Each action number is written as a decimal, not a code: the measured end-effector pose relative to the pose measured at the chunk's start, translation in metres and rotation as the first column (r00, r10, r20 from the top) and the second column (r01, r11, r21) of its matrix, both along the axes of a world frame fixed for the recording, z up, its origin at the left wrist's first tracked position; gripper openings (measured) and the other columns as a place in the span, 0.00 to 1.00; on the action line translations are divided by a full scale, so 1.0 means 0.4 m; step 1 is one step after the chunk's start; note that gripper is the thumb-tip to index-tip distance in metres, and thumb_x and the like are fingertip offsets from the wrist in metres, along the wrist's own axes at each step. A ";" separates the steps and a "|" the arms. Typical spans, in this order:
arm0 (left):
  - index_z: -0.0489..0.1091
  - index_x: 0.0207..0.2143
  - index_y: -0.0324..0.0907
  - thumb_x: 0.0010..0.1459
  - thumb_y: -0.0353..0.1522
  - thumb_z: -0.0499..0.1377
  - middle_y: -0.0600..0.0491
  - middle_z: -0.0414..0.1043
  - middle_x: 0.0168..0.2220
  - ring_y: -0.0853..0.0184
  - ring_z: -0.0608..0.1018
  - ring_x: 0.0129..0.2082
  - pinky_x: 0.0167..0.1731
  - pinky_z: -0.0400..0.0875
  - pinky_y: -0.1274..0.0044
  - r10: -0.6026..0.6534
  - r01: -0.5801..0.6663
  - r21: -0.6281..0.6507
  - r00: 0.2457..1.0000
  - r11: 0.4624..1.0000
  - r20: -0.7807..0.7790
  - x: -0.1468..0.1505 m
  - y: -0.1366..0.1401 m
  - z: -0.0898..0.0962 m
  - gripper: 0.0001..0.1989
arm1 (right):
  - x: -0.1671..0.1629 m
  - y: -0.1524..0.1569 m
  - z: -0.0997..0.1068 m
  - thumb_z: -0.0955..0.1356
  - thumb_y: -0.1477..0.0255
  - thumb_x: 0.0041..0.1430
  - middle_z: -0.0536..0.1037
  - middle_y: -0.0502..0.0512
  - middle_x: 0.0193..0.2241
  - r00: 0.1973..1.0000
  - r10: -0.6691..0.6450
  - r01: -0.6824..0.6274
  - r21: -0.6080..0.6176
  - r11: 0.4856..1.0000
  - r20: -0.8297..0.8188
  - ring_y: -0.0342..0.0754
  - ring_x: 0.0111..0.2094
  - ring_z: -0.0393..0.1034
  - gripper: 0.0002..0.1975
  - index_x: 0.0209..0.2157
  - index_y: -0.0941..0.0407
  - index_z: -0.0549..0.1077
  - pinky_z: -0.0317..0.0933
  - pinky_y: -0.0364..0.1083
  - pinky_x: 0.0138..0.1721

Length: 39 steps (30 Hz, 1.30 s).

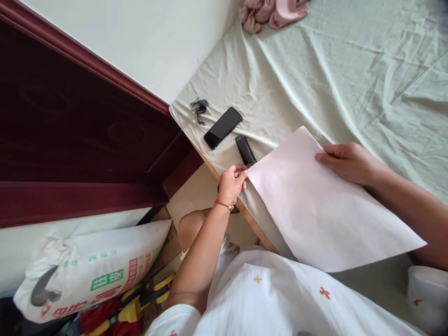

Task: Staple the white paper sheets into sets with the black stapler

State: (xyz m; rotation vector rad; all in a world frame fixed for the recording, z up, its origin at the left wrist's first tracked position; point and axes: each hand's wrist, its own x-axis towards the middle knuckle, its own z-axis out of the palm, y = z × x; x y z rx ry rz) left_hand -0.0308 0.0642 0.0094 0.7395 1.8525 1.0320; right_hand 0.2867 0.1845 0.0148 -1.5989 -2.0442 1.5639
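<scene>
"Pale green cloth (pixel 350 70) covers the surface, rumpled, with a white wall (pixel 140 42) behind it. How far has the work got?"

"Not far, I'd judge. One sheet of paper (pixel 325 210) is in both hands, spread at a tilt over the near edge of the cloth."

"How is it gripped?"

"The left hand (pixel 232 185) is nearly closed, thumb and fingers pinching the left corner. The right hand (pixel 350 161) is partly closed on the far right edge, thumb on top."

"Any crease or writing yet?"

"None on the face I can see (the underside is hidden). So the holding is done; how much is left, I can't tell."

"And the small black object (pixel 245 149)?"

"Just beyond the left fingertips; whether they touch it, I can't say. Past it lie a black phone (pixel 223 127) and some keys (pixel 200 107), apart from both hands."
</scene>
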 end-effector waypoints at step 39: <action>0.74 0.68 0.46 0.62 0.20 0.48 0.48 0.74 0.70 0.62 0.69 0.75 0.78 0.56 0.61 -0.096 0.475 0.114 0.396 0.873 -0.913 -0.016 -0.068 -0.105 0.36 | -0.009 -0.001 0.022 0.67 0.62 0.68 0.67 0.46 0.20 0.995 -0.097 0.098 -0.039 0.994 0.014 0.40 0.21 0.57 0.19 0.24 0.54 0.67 0.53 0.44 0.25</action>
